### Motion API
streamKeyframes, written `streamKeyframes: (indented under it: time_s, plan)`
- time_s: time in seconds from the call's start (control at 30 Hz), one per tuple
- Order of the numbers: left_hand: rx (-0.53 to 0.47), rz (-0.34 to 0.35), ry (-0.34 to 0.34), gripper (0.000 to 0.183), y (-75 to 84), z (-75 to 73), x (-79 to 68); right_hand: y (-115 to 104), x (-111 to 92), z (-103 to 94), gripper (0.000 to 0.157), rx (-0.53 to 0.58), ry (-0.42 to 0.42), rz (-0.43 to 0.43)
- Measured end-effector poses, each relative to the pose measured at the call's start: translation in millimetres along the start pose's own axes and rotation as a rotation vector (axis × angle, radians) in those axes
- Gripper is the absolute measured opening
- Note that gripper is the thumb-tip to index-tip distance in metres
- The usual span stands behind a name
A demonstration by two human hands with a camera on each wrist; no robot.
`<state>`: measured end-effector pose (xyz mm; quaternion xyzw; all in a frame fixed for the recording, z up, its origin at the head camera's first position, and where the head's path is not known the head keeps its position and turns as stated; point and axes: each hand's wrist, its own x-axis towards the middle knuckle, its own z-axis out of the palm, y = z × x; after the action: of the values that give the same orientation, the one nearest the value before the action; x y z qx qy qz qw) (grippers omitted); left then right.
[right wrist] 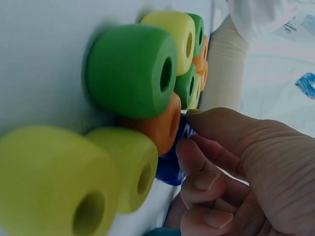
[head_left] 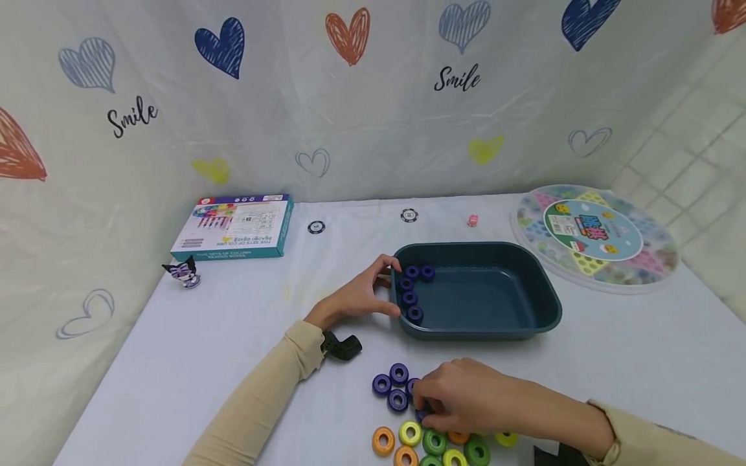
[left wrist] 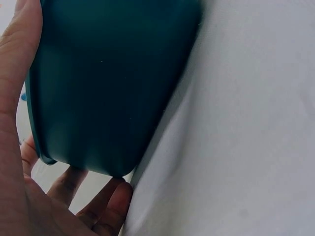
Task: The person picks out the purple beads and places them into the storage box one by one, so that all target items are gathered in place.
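A dark teal rectangular tub (head_left: 484, 291) stands on the white table, with several purple ring-shaped beads (head_left: 410, 298) along its left end inside. My left hand (head_left: 358, 291) grips that end, thumb at the near corner and fingers at the far one; the left wrist view shows the fingers against the tub's wall (left wrist: 108, 88). My right hand (head_left: 466, 395) is low over the loose beads in front of the tub. Its thumb and fingertips pinch a purple bead (head_left: 422, 413), partly hidden by the hand. More purple beads (head_left: 398, 400) lie just left of those fingertips.
Orange (head_left: 383, 441), yellow (head_left: 410, 433) and green beads (head_left: 434, 441) lie at the near edge, some under the right hand. A flat box (head_left: 233, 226) and small figurine (head_left: 185, 272) stand at left. Chips (head_left: 409, 215) lie behind; a round lidded case (head_left: 594, 236) is at right.
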<state>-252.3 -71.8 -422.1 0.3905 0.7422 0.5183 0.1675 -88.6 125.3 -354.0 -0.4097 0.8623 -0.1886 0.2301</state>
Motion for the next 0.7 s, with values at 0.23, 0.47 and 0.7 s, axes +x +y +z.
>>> streamKeyframes:
  time_s: [0.23,0.47,0.7]
  plan:
    - [-0.005,0.011,-0.004,0.081,-2.2,-1.1,0.3,9,-5,-4.1,0.014,0.067,-0.021,0.092]
    - [-0.006,0.005,-0.001,0.081,-1.5,-0.6,0.1,21,-14,-9.9,0.016,0.145,-0.01,0.132]
    - [-0.007,-0.019,-0.004,0.08,0.0,-0.2,-1.0,42,-33,-14.5,0.016,0.153,0.085,0.165]
